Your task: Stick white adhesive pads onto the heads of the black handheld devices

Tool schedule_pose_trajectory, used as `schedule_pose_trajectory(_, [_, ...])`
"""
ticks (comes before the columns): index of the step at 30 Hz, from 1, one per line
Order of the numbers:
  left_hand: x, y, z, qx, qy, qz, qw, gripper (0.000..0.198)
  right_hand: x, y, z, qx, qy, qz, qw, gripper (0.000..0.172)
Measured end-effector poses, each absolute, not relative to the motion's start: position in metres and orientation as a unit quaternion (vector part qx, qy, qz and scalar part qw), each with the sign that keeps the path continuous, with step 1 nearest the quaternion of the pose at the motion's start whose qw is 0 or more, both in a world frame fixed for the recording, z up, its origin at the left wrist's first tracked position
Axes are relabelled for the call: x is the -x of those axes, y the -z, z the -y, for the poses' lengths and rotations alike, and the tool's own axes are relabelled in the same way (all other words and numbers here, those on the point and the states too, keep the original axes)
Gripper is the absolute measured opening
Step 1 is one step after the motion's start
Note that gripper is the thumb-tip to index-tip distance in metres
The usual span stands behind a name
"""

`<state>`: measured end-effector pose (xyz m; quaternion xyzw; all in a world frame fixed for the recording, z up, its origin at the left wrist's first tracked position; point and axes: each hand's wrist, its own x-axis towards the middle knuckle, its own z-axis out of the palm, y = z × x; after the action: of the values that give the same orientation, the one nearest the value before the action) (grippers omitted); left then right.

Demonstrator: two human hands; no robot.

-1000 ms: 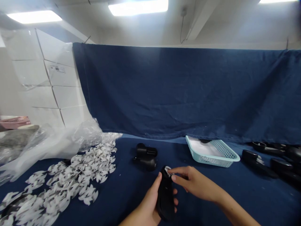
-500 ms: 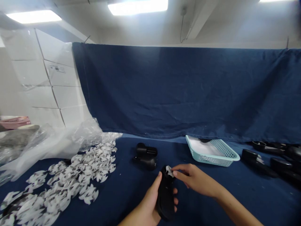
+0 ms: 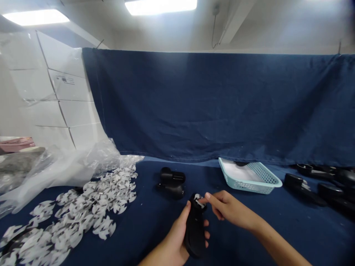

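Observation:
My left hand [image 3: 179, 231] is wrapped round a black handheld device [image 3: 195, 234] that has a long body and a rounded head at its far end. In the head sits a small whitish bladed piece [image 3: 198, 199]. The index fingertip of my right hand [image 3: 231, 210] touches that piece from the right; its thumb is apart and the other fingers are curled. Several similar pale, curved blade pieces [image 3: 94, 207] lie heaped at the left of the blue table. Beyond my hands rest two black parts [image 3: 172, 177], side by side.
A light blue perforated basket [image 3: 249, 186] with a white sheet inside stands behind and right of my hands. Several black devices [image 3: 303, 188] lie at the far right. A blue cloth [image 3: 210, 107] hangs across the back, with stacked white boxes [image 3: 77, 107] and plastic wrap [image 3: 94, 159] at left.
My right hand has gone from pinching the whitish piece at the head to touching it with the index finger, thumb lifted away. The left hand keeps its hold.

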<state>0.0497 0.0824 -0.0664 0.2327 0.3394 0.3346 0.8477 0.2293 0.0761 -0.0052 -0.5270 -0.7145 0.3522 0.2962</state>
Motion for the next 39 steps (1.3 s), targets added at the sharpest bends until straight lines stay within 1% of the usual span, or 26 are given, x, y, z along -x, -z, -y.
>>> schedule_pose_trajectory(9, [-0.050,0.066,-0.081,-0.242,-0.338,-0.340,0.843,0.063,-0.223,0.000,-0.071,0.509,-0.298,0.747,0.306,0.056])
schedule_pose_trajectory(13, [-0.050,0.064,-0.081,-0.240,-0.337,-0.344,0.843,0.063,-0.225,0.002,-0.074,0.532,-0.207,0.771,0.282,0.049])
schedule_pose_trajectory(15, [-0.049,0.064,-0.081,-0.237,-0.334,-0.343,0.845,0.064,-0.228,0.005,-0.077,0.552,-0.176,0.771,0.265,0.048])
schedule_pose_trajectory(22, [-0.049,0.061,-0.080,-0.232,-0.338,-0.346,0.844,0.064,-0.229,0.001,-0.070,0.569,-0.136,0.778,0.231,0.052])
schedule_pose_trajectory(25, [-0.049,0.060,-0.080,-0.232,-0.337,-0.349,0.843,0.063,-0.224,-0.005,-0.064,0.552,-0.134,0.794,0.217,0.045])
schedule_pose_trajectory(29, [-0.050,0.061,-0.080,-0.231,-0.340,-0.352,0.841,0.063,-0.220,-0.011,-0.059,0.530,-0.140,0.806,0.223,0.033])
schedule_pose_trajectory(33, [-0.050,0.062,-0.079,-0.239,-0.349,-0.349,0.837,0.059,-0.219,-0.008,-0.060,0.531,-0.124,0.808,0.224,0.031])
schedule_pose_trajectory(39, [-0.050,0.065,-0.081,-0.245,-0.344,-0.341,0.840,0.057,-0.219,0.004,-0.067,0.554,-0.037,0.805,0.208,0.032])
